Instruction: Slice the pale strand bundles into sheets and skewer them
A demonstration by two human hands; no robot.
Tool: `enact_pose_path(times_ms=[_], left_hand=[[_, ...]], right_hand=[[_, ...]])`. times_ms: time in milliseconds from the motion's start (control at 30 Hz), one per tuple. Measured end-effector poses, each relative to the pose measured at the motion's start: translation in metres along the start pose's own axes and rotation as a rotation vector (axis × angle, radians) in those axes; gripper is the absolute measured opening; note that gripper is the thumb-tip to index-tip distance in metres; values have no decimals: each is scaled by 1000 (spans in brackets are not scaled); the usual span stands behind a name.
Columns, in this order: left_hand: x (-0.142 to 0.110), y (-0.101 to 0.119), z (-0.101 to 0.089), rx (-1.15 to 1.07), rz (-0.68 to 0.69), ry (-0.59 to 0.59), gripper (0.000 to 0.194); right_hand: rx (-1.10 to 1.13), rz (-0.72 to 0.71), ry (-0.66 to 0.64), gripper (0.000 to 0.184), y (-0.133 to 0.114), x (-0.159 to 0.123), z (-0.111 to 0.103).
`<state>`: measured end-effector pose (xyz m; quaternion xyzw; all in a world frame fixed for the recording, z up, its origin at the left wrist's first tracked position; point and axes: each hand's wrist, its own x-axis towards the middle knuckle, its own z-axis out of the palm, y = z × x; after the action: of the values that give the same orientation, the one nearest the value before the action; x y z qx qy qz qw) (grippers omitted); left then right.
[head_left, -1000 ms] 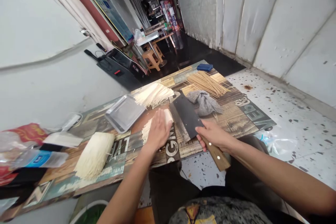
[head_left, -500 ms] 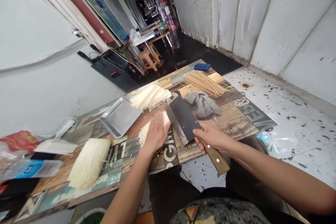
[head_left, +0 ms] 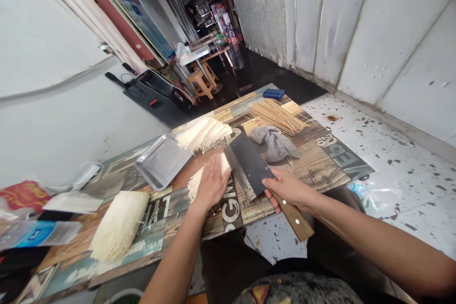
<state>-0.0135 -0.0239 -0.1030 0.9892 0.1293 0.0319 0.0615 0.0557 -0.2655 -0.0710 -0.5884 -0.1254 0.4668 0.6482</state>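
My left hand (head_left: pixel 213 180) lies flat, fingers stretched out, on a pale bundle of thin strands that looks like enoki mushrooms (head_left: pixel 194 183). Just right of that bundle, the dark blade of a cleaver (head_left: pixel 248 164) rests close to my fingertips. My right hand (head_left: pixel 290 187) is closed around its wooden handle. A larger uncut-looking enoki clump (head_left: pixel 119 225) sits on the table at the left. Behind my left hand is a pile of pale, flattened enoki pieces (head_left: pixel 204 133) beside a clear plastic tray (head_left: pixel 164 161).
On the wood-patterned table (head_left: pixel 317 166), a grey cloth (head_left: pixel 275 145) lies beyond the cleaver. Thin wooden skewers (head_left: pixel 280 116) and a blue box (head_left: pixel 273 93) are farther back. A plastic bottle (head_left: pixel 42 234) and a red packet (head_left: pixel 24 195) are at far left.
The view has shifted very slightly. Both hands, the cleaver and the enoki hold nearly the same positions.
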Motion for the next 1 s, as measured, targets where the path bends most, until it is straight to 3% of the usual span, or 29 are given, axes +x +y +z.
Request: enact_pose_path(times_ms=[300,733,1000], left_hand=[[-1,4,-5,-21,-17,-27,70],[1,1,2,2,13,29,64],[2,5,-1,-7,-22,4,63]], right_hand=[[4,22,-19,13,0,1,-1],[2,81,11,13,-1,3,1],[-10,95,50,15,-11,21,9]])
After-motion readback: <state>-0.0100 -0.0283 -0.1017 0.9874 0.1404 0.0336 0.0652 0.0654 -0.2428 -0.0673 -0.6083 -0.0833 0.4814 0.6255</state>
